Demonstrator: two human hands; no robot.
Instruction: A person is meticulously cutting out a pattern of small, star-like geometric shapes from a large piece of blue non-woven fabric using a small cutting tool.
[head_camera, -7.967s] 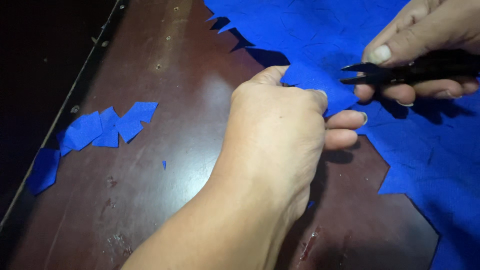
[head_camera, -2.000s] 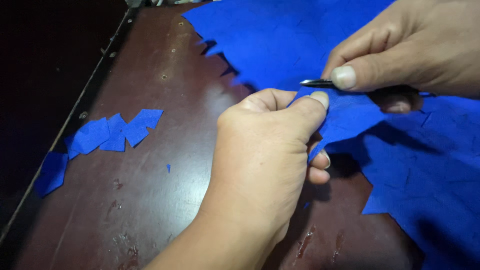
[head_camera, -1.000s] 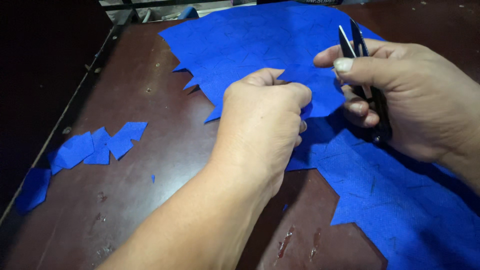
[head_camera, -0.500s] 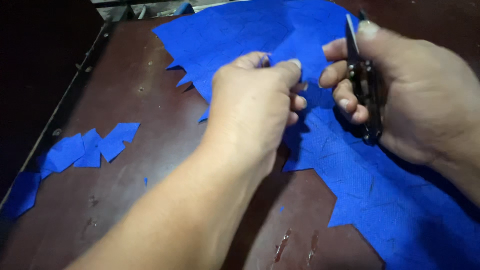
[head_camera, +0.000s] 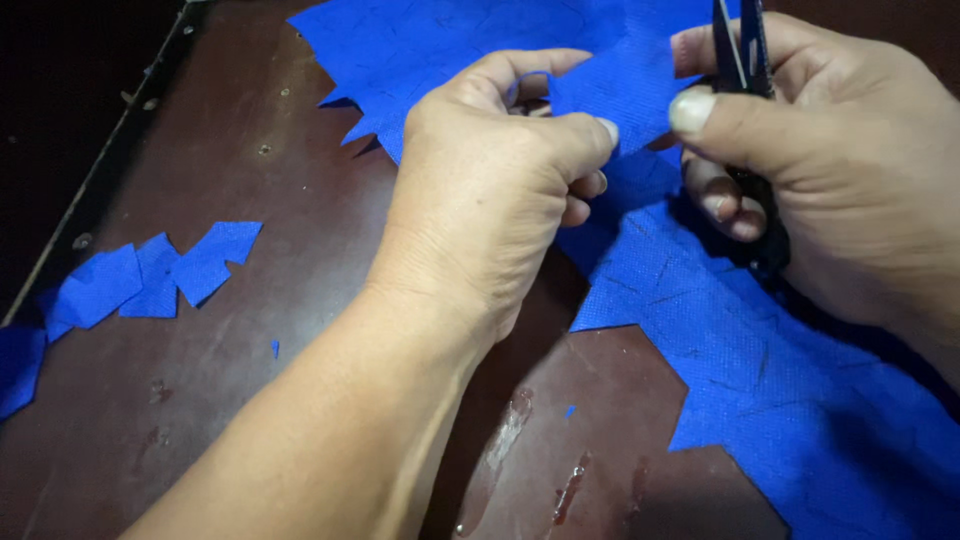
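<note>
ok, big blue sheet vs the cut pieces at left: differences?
The sheet is large with a jagged cut edge and is pinched by the left hand; the pieces are small, loose and untouched. The sheet spans the table's right side; the pieces lie near its left edge. Both are the same blue.

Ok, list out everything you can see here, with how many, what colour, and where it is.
large blue fabric sheet with a jagged cut edge: one, blue, upper middle to lower right of the table, under both hands
small cut blue fabric pieces: a small pile, blue, left side of the table
tiny blue fabric scraps: a couple, blue, bare table near the middle
black metal thread snips: one, black, upper right, held upright
dark brown worn table: one, brown, beneath everything
left hand: one, centre, pinching the fabric
right hand: one, upper right, holding the snips
</note>
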